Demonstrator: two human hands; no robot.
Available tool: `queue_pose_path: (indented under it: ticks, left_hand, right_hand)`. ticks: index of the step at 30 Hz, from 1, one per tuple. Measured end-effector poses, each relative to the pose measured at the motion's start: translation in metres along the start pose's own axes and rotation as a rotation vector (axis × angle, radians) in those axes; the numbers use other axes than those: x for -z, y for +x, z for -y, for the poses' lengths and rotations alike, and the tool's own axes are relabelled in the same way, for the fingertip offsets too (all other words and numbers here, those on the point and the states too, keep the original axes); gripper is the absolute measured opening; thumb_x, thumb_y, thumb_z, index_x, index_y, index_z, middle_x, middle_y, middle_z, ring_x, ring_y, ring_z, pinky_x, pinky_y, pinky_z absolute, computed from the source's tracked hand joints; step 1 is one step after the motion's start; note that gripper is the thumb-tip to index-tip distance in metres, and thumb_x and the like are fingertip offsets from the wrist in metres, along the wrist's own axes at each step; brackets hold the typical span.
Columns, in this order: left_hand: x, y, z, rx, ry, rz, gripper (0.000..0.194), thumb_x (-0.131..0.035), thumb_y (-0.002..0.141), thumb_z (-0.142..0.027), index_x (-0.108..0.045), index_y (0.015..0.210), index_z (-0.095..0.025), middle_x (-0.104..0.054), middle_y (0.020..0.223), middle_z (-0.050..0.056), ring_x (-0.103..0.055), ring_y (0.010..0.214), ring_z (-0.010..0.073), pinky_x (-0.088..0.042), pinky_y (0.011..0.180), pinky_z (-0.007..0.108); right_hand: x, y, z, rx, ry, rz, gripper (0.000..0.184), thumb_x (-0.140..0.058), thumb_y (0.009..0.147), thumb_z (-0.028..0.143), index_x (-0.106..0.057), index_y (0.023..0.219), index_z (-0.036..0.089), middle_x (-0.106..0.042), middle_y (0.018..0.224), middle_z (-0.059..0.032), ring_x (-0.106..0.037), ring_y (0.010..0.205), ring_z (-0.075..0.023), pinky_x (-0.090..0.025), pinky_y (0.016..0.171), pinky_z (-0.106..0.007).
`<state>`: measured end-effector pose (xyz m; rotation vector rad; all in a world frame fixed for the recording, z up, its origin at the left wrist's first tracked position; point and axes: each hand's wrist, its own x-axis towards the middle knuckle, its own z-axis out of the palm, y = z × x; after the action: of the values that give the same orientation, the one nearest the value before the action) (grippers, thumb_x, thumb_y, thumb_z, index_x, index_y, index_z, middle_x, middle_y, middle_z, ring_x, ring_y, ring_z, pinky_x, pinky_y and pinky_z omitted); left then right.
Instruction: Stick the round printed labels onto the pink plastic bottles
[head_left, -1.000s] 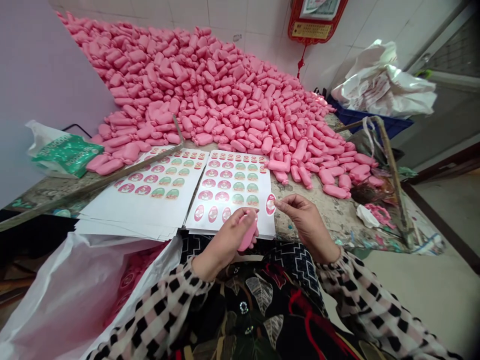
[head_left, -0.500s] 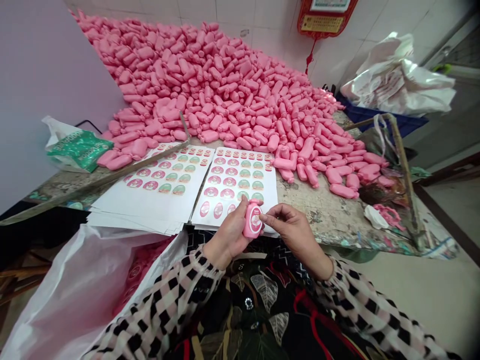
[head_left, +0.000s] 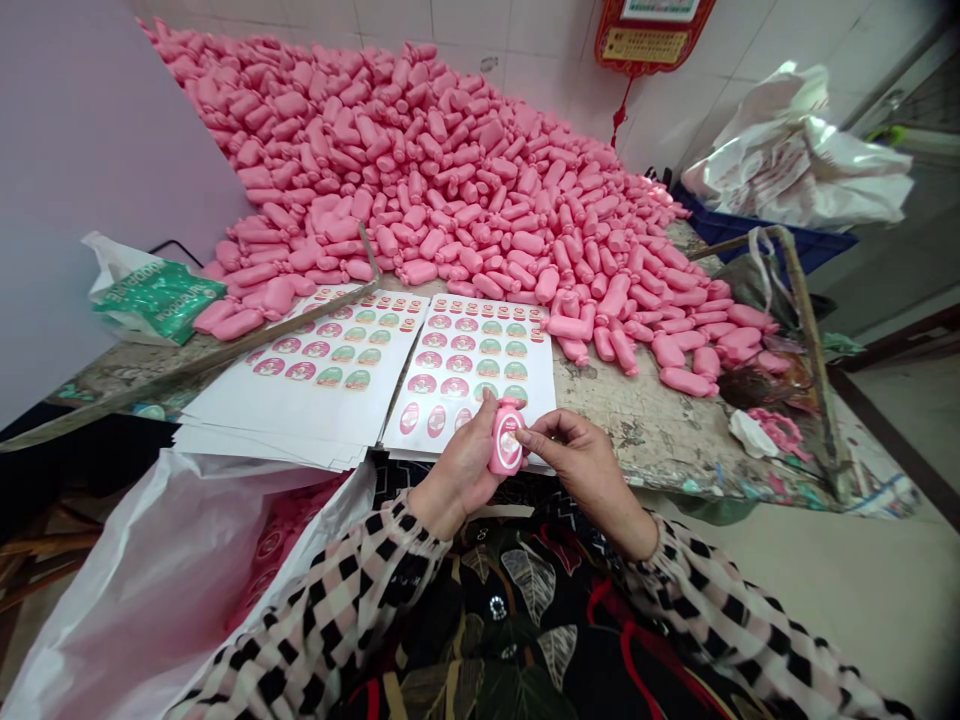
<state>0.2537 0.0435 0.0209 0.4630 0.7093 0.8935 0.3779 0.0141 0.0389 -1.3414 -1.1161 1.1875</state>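
Observation:
My left hand (head_left: 466, 462) is wrapped round a small pink bottle (head_left: 507, 452), held upright over the table's front edge. An oval pink-and-white label (head_left: 510, 428) lies on the bottle's front. With its thumb on that label, my right hand (head_left: 581, 462) grips the bottle's right side, its fingers curled and partly hidden. Just behind my hands lies a sticker sheet (head_left: 480, 365) with rows of pink, green and oval labels. To its left is another stack of sticker sheets (head_left: 300, 420).
A large heap of pink bottles (head_left: 450, 170) covers the back of the worn table (head_left: 615, 415). A wooden bar (head_left: 225, 350) crosses the left sheets. At lower left, a white sack (head_left: 142, 560) holds labelled pink pieces. A green-white bag (head_left: 161, 300) lies left; a blue crate (head_left: 810, 245) stands right.
My right thumb has shifted slightly left and up across the label. The bottle has turned a little, showing more of its front. The sheets and heap are unchanged.

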Motion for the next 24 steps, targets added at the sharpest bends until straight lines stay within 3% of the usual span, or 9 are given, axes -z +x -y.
queue_pose_path:
  ticks: [4, 7, 10, 14, 17, 20, 24]
  left_hand:
    - [-0.002, -0.003, 0.0, -0.04, -0.005, 0.05, 0.048, -0.055, 0.075, -0.059, -0.055, 0.098, -0.016, -0.053, 0.076, 0.001, -0.053, 0.062, 0.0107, -0.046, 0.054, 0.023]
    - [-0.005, -0.007, -0.001, -0.059, 0.056, 0.043, 0.038, -0.067, 0.073, -0.043, -0.051, 0.097, -0.018, -0.052, 0.08, 0.0, -0.053, 0.065, 0.0094, -0.046, 0.059, 0.022]
    - [-0.006, -0.011, -0.002, -0.056, 0.142, 0.047, 0.036, -0.068, 0.074, -0.033, -0.048, 0.102, -0.019, -0.052, 0.083, -0.001, -0.054, 0.067, 0.0089, -0.047, 0.061, 0.023]
    - [-0.001, -0.013, -0.003, -0.125, 0.31, 0.073, 0.03, -0.059, 0.081, -0.039, -0.045, 0.099, -0.02, -0.052, 0.075, -0.002, -0.053, 0.057, 0.0086, -0.044, 0.05, 0.021]
    - [0.003, -0.013, -0.008, -0.186, 0.392, 0.031, 0.032, -0.056, 0.081, -0.044, -0.044, 0.099, -0.021, -0.055, 0.073, -0.002, -0.054, 0.053, 0.0095, -0.041, 0.043, 0.02]
    - [0.003, -0.014, -0.012, -0.193, 0.401, 0.032, 0.034, -0.051, 0.083, -0.049, -0.044, 0.101, -0.021, -0.057, 0.074, -0.001, -0.053, 0.049, 0.0089, -0.038, 0.038, 0.018]
    - [-0.005, -0.015, -0.001, -0.161, 0.409, 0.027, 0.04, -0.041, 0.084, -0.058, -0.046, 0.096, -0.02, -0.051, 0.057, -0.004, -0.045, 0.038, 0.0078, -0.028, 0.031, 0.016]
  right_hand:
    - [0.001, -0.001, -0.001, 0.009, -0.02, -0.011, 0.022, -0.07, 0.068, 0.037, -0.059, 0.066, 0.018, -0.06, 0.061, 0.0024, -0.056, 0.056, -0.0117, -0.046, 0.056, -0.025]
    - [0.003, -0.002, -0.005, 0.053, -0.071, -0.009, 0.023, -0.069, 0.069, 0.039, -0.059, 0.068, 0.018, -0.061, 0.064, 0.0015, -0.056, 0.058, -0.0121, -0.046, 0.059, -0.026]
    - [0.004, -0.004, -0.008, 0.071, -0.129, 0.025, 0.023, -0.065, 0.073, 0.04, -0.059, 0.07, 0.019, -0.062, 0.066, 0.001, -0.057, 0.06, -0.013, -0.045, 0.059, -0.026]
    - [0.014, -0.004, -0.008, 0.138, -0.377, 0.07, 0.023, -0.058, 0.079, 0.042, -0.063, 0.076, 0.021, -0.065, 0.068, -0.0002, -0.057, 0.062, -0.0141, -0.042, 0.059, -0.026]
    - [0.031, 0.002, -0.007, 0.204, -0.566, -0.064, 0.024, -0.057, 0.079, 0.044, -0.065, 0.079, 0.021, -0.064, 0.072, -0.0006, -0.053, 0.063, -0.0136, -0.039, 0.059, -0.026]
    - [0.04, 0.01, -0.007, 0.146, -0.406, -0.145, 0.028, -0.063, 0.073, 0.046, -0.062, 0.083, 0.02, -0.06, 0.069, 0.0006, -0.051, 0.061, -0.0131, -0.039, 0.056, -0.025]
    - [0.017, 0.009, -0.008, 0.073, -0.069, -0.13, 0.043, -0.072, 0.063, 0.044, -0.053, 0.095, 0.022, -0.06, 0.078, 0.0014, -0.051, 0.062, -0.0123, -0.044, 0.057, -0.024]
